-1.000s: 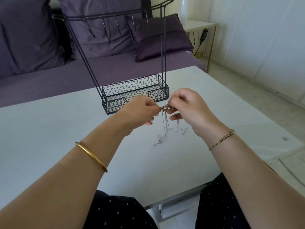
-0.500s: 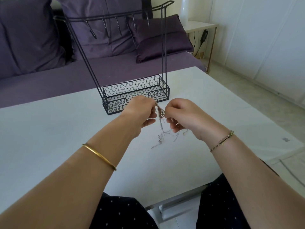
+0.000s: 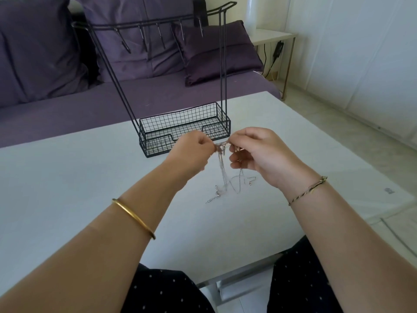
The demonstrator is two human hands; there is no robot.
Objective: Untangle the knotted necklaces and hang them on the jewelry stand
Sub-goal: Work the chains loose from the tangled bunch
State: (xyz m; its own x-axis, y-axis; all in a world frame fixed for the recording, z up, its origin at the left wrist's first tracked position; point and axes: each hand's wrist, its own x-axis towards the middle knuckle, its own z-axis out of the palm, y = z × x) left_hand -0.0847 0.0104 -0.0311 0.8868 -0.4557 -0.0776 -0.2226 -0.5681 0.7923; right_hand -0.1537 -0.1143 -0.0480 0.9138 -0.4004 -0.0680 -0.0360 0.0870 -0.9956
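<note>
White table [image 3: 67,188] fills the near part of the view, and behind it is a purple sofa [image 3: 67,114] with cushions. On the far part of the table the black wire jewelry stand [image 3: 223,64] stands upright, with a mesh basket as its base and a row of hooks under its top bar.

Just in front of the basket, 2 hands are raised above the table. The left hand [image 3: 191,150] has its fingers curled together and pinches one side of the knotted necklaces [image 3: 222,146]. The right hand [image 3: 261,152] pinches the other side between thumb and forefinger, and its other fingers are bent loosely below. The knot is stretched between the 2 hands. Thin silver chains hang down from it, and their ends lie on the table under the hands.

The left forearm carries a gold bangle [image 3: 133,218] and the right wrist a thin braided bracelet [image 3: 306,190].
</note>
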